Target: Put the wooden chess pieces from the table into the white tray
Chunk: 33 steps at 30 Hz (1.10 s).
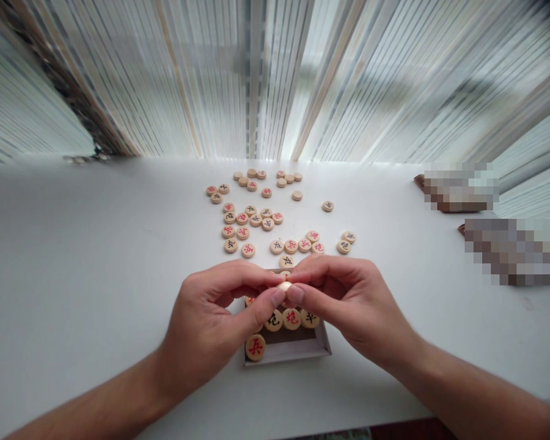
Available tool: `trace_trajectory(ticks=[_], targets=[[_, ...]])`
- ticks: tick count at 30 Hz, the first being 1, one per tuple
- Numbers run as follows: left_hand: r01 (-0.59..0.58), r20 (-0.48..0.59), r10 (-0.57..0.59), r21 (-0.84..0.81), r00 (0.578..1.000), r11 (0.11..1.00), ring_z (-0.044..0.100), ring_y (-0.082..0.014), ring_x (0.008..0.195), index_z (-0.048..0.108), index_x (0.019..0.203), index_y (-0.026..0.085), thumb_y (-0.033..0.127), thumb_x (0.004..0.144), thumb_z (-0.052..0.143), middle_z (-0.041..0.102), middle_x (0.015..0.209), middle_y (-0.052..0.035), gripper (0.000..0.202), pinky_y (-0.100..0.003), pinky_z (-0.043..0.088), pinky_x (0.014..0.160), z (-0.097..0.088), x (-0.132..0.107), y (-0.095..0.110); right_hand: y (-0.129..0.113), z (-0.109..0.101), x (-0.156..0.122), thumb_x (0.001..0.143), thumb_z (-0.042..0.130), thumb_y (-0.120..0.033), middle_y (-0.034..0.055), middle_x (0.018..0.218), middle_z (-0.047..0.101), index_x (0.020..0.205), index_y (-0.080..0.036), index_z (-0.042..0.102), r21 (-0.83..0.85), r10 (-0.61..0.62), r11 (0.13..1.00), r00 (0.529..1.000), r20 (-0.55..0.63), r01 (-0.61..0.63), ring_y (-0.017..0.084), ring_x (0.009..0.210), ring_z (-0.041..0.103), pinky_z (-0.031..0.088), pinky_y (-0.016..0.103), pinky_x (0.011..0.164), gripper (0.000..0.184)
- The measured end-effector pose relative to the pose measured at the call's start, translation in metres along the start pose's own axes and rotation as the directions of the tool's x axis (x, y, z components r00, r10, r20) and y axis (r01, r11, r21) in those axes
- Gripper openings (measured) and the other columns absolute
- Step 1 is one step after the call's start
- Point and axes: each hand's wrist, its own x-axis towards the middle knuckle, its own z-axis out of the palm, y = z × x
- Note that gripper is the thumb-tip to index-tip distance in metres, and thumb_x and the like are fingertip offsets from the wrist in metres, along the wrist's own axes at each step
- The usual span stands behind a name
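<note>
My left hand (pixel 211 327) and my right hand (pixel 348 299) meet over a shallow grey box (pixel 302 351) near the table's front edge. Both pinch one round wooden chess piece (pixel 284 286) between thumbs and forefingers. The box holds several pieces with red or black characters, such as a red-marked piece (pixel 255 347) at its front left corner. Most of the box is hidden under my hands.
Several more wooden chess pieces (pixel 266 217) lie scattered on the white table (pixel 73 256) beyond the box, some face down near the far edge. Blurred brown objects (pixel 461 189) sit at the right. Striped curtains hang behind the table.
</note>
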Motion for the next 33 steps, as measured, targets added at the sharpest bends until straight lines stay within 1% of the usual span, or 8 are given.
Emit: trace_trajectory(ticks=[5, 9, 14, 17, 20, 24, 29, 33], targets=[[0.092, 0.03, -0.089, -0.129, 0.996, 0.987, 0.084, -0.015, 0.086, 0.091, 0.1, 0.026, 0.014, 0.091, 0.086, 0.089, 0.097, -0.0015, 0.016, -0.015, 0.068, 0.079, -0.0005, 0.0019, 0.0009, 0.0033, -0.0042, 0.0007, 0.076, 0.102, -0.026, 0.0041, 0.08, 0.083, 0.094, -0.024, 0.091, 0.102, 0.096, 0.99, 0.995, 0.031, -0.099, 0.015, 0.076, 0.079, 0.066, 0.02, 0.071, 0.021], [0.13, 0.039, -0.124, -0.277, 0.992, 0.952, 0.086, -0.015, 0.085, 0.091, 0.102, 0.027, 0.011, 0.091, 0.085, 0.089, 0.095, -0.001, 0.02, -0.014, 0.068, 0.079, 0.0015, 0.0043, 0.0015, 0.0064, -0.0071, 0.0009, 0.083, 0.098, -0.024, 0.0037, 0.086, 0.086, 0.106, -0.027, 0.091, 0.198, 0.145, 0.967, 0.986, 0.078, -0.158, 0.013, 0.076, 0.081, 0.067, 0.018, 0.077, 0.024], [0.155, 0.058, -0.144, -0.384, 0.988, 0.91, 0.086, -0.0137, 0.084, 0.091, 0.105, 0.027, 0.008, 0.09, 0.085, 0.089, 0.095, -0.0008, 0.025, -0.014, 0.068, 0.081, 0.004, 0.0044, -0.0008, 0.0051, -0.006, 0.0034, 0.084, 0.097, -0.028, 0.0062, 0.093, 0.087, 0.106, -0.026, 0.091, 0.252, 0.199, 0.944, 0.977, 0.081, -0.213, 0.015, 0.08, 0.084, 0.07, 0.023, 0.084, 0.023], [0.168, 0.082, -0.147, -0.413, 0.986, 0.895, 0.086, -0.0137, 0.087, 0.091, 0.106, 0.028, 0.007, 0.09, 0.085, 0.09, 0.098, -0.0006, 0.027, -0.015, 0.068, 0.085, 0.0044, 0.0031, -0.0041, 0.0038, -0.0057, 0.0047, 0.082, 0.098, -0.027, 0.007, 0.095, 0.088, 0.099, -0.024, 0.091, 0.275, 0.215, 0.934, 0.974, 0.072, -0.227, 0.017, 0.083, 0.085, 0.071, 0.025, 0.086, 0.019], [0.178, 0.095, -0.152, -0.424, 0.984, 0.888, 0.087, -0.015, 0.091, 0.09, 0.108, 0.028, 0.006, 0.089, 0.087, 0.09, 0.101, -0.001, 0.029, -0.017, 0.069, 0.087, 0.004, 0.0026, -0.0059, 0.0036, -0.006, 0.0053, 0.085, 0.096, -0.025, 0.0068, 0.095, 0.088, 0.094, -0.023, 0.091, 0.303, 0.223, 0.924, 0.972, 0.076, -0.235, 0.016, 0.082, 0.085, 0.07, 0.022, 0.086, 0.011], [0.187, 0.104, -0.158, -0.441, 0.982, 0.878, 0.087, -0.0146, 0.089, 0.09, 0.108, 0.027, 0.007, 0.09, 0.087, 0.09, 0.1, -0.0009, 0.027, -0.016, 0.069, 0.086, 0.0037, 0.0034, -0.0046, 0.0045, -0.006, 0.005, 0.088, 0.094, -0.024, 0.0069, 0.096, 0.088, 0.096, -0.022, 0.091, 0.32, 0.217, 0.919, 0.973, 0.082, -0.232, 0.015, 0.082, 0.085, 0.07, 0.021, 0.085, 0.009], [0.18, 0.112, -0.145, -0.435, 0.983, 0.882, 0.086, -0.0126, 0.087, 0.09, 0.109, 0.028, 0.009, 0.093, 0.084, 0.09, 0.101, -0.0005, 0.025, -0.014, 0.068, 0.085, 0.0041, 0.0045, -0.0028, 0.005, -0.006, 0.0041, 0.088, 0.094, -0.023, 0.0078, 0.099, 0.088, 0.106, -0.023, 0.09, 0.287, 0.216, 0.928, 0.971, 0.103, -0.237, 0.015, 0.081, 0.085, 0.07, 0.021, 0.085, 0.019], [0.176, 0.101, -0.147, -0.415, 0.984, 0.893, 0.086, -0.0126, 0.09, 0.09, 0.11, 0.028, 0.01, 0.093, 0.085, 0.09, 0.102, -0.0003, 0.025, -0.013, 0.068, 0.086, 0.0036, 0.0052, -0.0041, 0.0069, -0.0077, 0.0036, 0.08, 0.099, -0.02, 0.0072, 0.097, 0.088, 0.107, -0.023, 0.09, 0.272, 0.22, 0.933, 0.972, 0.088, -0.235, 0.018, 0.083, 0.086, 0.071, 0.022, 0.083, 0.028]])
